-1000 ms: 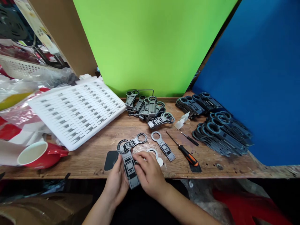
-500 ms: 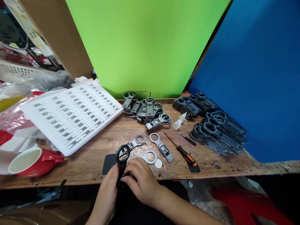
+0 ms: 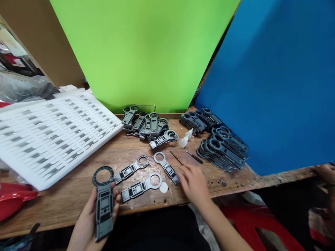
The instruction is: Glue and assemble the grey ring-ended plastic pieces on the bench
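Observation:
My left hand (image 3: 87, 218) holds a dark grey plastic piece (image 3: 104, 205) upright, its ring end up and its recessed face toward me. My right hand (image 3: 195, 183) is closed over the handle of a screwdriver (image 3: 177, 158); only the thin shaft shows, and the handle is hidden beneath my fingers. Beside my right fingertips lies a light grey ring-ended piece (image 3: 167, 168). Two similar pieces lie between my hands: one with a black-lined ring (image 3: 132, 169) and one with a plain grey ring (image 3: 141, 187). A white disc (image 3: 163, 187) is near them.
Ring-ended pieces form a pile (image 3: 149, 123) at the back and dark stacks (image 3: 222, 148) on the right. A small screwdriver (image 3: 194, 157) and white bottle (image 3: 185, 138) lie between. A white slotted tray (image 3: 60, 136) and red mug (image 3: 15, 198) stand left. Another person's hand (image 3: 326, 172) is far right.
My hands have moved apart. The left has carried the dark piece left and down, face now visible; the right has moved right over the screwdriver's handle. The view has turned right.

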Action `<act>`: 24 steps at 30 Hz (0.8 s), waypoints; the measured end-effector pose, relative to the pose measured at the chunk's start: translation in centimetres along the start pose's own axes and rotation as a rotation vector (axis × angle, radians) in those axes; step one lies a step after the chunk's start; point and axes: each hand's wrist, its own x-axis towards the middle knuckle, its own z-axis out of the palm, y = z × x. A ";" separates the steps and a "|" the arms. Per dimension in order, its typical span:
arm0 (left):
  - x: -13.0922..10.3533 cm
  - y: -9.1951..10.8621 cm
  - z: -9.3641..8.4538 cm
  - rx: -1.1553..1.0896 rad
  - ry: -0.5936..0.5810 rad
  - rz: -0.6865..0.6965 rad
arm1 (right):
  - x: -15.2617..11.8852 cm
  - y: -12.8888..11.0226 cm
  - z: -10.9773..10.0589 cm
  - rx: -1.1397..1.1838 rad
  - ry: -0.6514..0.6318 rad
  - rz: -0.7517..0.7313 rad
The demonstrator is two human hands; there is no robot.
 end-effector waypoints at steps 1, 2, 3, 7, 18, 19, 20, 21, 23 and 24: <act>0.1 0.1 0.0 -0.042 -0.042 -0.025 | 0.0 2.0 -0.4 -0.123 -0.013 0.059; 0.2 0.2 0.0 -0.074 -0.096 -0.042 | 0.0 3.6 -0.6 -0.206 -0.049 0.103; 0.3 0.2 0.0 -0.095 -0.147 -0.038 | -0.2 4.9 -0.7 -0.252 -0.093 0.137; 1.2 0.5 0.5 -0.035 -0.183 0.150 | -1.5 5.5 -0.8 -0.078 -0.195 0.241; 2.7 0.3 0.0 0.440 0.079 0.707 | -5.1 -7.4 -1.2 0.894 -0.757 0.276; 2.7 0.3 -0.2 0.475 0.088 0.730 | -5.1 -7.7 -1.0 0.903 -0.779 0.297; 2.7 0.4 -0.4 0.503 0.095 0.749 | -5.1 -7.9 -0.9 0.913 -0.798 0.323; 2.7 0.5 -0.5 0.525 0.105 0.767 | -5.0 -8.0 -0.8 0.924 -0.805 0.349; 2.5 0.6 -0.7 0.561 0.128 0.794 | -4.8 -8.1 -0.7 0.951 -0.808 0.385; 2.4 0.7 -0.8 0.579 0.136 0.808 | -4.7 -8.1 -0.7 0.966 -0.809 0.399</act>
